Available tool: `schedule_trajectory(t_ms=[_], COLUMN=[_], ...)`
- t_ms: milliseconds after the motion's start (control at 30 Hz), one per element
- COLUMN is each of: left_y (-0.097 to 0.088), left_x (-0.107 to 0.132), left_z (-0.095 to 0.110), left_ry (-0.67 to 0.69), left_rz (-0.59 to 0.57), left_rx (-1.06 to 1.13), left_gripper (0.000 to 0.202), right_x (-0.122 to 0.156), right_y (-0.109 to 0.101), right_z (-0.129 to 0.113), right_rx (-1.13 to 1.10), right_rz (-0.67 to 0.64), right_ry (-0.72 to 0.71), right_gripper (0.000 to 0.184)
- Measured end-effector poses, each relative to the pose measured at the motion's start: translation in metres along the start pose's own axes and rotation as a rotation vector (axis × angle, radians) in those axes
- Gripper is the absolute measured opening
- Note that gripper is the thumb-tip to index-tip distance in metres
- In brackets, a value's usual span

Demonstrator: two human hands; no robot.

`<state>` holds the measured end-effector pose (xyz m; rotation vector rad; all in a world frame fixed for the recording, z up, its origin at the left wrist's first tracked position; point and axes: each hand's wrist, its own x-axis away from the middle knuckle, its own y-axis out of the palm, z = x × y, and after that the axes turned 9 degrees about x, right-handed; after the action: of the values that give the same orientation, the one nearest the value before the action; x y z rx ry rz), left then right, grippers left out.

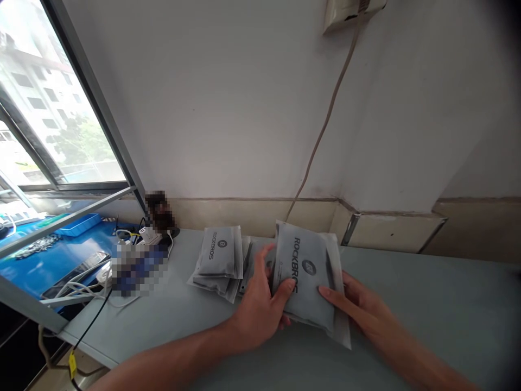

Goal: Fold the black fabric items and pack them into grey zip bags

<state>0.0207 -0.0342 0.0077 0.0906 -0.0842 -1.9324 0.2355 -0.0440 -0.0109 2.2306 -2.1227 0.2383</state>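
Observation:
A stack of frosted plastic pouches (311,247) printed ROCKBROS, with dark grey contents, is tilted up above the table between my two hands. My left hand (260,301) grips its left side, thumb on the front and some fingers behind. On the right edge my right hand (358,304) holds on, its thumb pressed on the front and the other fingers behind. How many pouches are in the stack I cannot tell. Left of my hands, more ROCKBROS pouches (217,252) lie piled on the table. Another pouch (256,252) behind my left hand is partly hidden.
The grey table (171,326) runs along a wall, where a cable (325,119) hangs from a socket box (345,13). At the left are white cords (77,288), a power strip (150,235), a metal frame (69,220) and a blue surface with a blue tray (79,224).

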Motion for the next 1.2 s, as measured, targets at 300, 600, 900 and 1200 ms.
schedule_trajectory(t_ms=[300,600,900,1200], left_y=[-0.033,-0.052,-0.035,-0.017], left_x=[-0.006,-0.015,-0.022,-0.035], left_z=[0.026,0.018,0.012,-0.025], left_ry=[0.205,0.418,0.513,0.382], left_rz=[0.018,-0.048,-0.257,-0.138], left_rx=[-0.675,-1.242,-1.043,-1.197], left_gripper=[0.060,0.034,0.039,0.054], right_x=[-0.007,-0.046,-0.042,-0.046], right_y=[0.020,0.019,0.028,0.018], right_z=[-0.011,-0.002,0.006,0.020], right_rx=[0.068,0.601,0.859,0.585], right_rz=[-0.036,-0.048,0.137,0.111], right_ry=[0.008,-0.032,-0.234,-0.137], right_gripper=[0.065,0.054,0.044,0.036])
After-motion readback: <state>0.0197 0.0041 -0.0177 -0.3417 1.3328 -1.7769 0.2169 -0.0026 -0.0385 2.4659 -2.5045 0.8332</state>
